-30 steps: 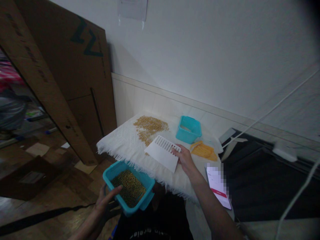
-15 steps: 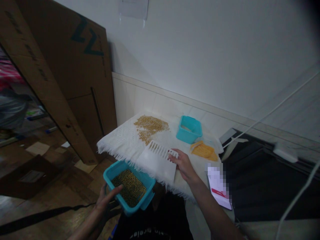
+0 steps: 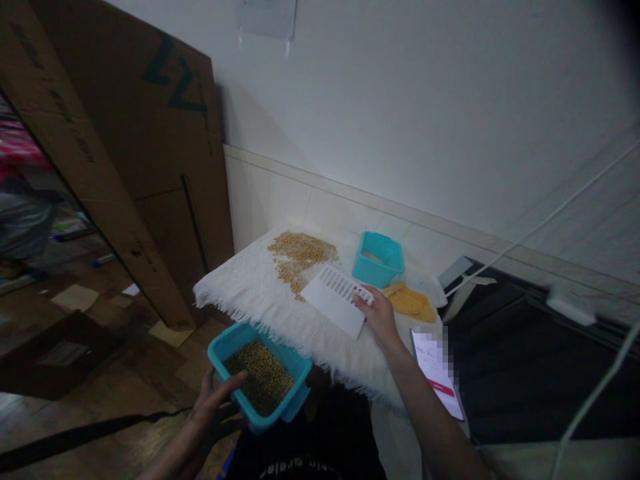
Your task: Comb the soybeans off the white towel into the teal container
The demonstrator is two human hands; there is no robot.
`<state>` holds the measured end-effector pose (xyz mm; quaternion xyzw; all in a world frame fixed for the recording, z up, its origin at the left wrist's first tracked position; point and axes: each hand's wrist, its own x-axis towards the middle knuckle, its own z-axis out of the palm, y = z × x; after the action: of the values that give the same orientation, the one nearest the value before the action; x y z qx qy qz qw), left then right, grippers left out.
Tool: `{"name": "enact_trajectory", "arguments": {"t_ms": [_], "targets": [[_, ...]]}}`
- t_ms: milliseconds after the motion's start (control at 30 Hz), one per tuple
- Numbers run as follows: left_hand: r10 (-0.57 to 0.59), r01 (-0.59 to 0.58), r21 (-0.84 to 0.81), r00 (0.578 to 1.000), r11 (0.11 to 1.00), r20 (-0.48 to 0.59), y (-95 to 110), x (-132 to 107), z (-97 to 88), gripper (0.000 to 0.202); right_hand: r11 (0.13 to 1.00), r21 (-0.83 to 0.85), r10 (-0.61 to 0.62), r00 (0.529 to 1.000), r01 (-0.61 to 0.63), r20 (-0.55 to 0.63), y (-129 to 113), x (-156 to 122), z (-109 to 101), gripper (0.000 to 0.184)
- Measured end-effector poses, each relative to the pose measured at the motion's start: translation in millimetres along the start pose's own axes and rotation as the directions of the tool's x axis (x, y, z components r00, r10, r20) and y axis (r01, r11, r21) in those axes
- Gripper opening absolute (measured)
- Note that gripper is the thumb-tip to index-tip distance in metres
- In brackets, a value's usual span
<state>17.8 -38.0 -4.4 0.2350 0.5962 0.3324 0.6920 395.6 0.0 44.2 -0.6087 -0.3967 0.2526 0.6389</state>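
Observation:
My left hand [image 3: 213, 403] grips the near rim of a teal plastic tub [image 3: 260, 373] full of tan beans, held below the front edge of the small table. My right hand [image 3: 377, 313] pinches a flat white plastic scraper [image 3: 336, 301] with slots along its far edge, tilted above the white fringed cloth [image 3: 260, 293]. A loose heap of beans [image 3: 299, 255] lies on the cloth just beyond the scraper.
A second teal tub [image 3: 377, 259] stands at the back of the cloth, a yellow rag [image 3: 409, 301] beside it. A phone [image 3: 437, 380] lies at the right edge. Large cardboard sheets [image 3: 125, 147] lean on the left; white cables [image 3: 550, 213] cross a dark surface at right.
The scraper swept down toward the cloth's front edge half a second ago, then went back up and to the right, toward the bean heap. The left hand and tub barely moved.

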Motion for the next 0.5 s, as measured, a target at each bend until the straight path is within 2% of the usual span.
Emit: {"name": "enact_trajectory", "arguments": {"t_ms": [300,500], "targets": [[0.0,0.0,-0.005,0.999,1.0,0.053,5.2,-7.5,-1.2,0.112,0.998,0.001,0.069,0.996,-0.069,0.056,0.2,-2.1,4.4,0.065],[-0.003,0.004,-0.009,0.998,1.0,0.059,4.5,-5.2,-3.8,0.118,0.995,0.044,0.089,0.995,-0.091,0.045,2.5,-7.8,3.5,0.066]]}}
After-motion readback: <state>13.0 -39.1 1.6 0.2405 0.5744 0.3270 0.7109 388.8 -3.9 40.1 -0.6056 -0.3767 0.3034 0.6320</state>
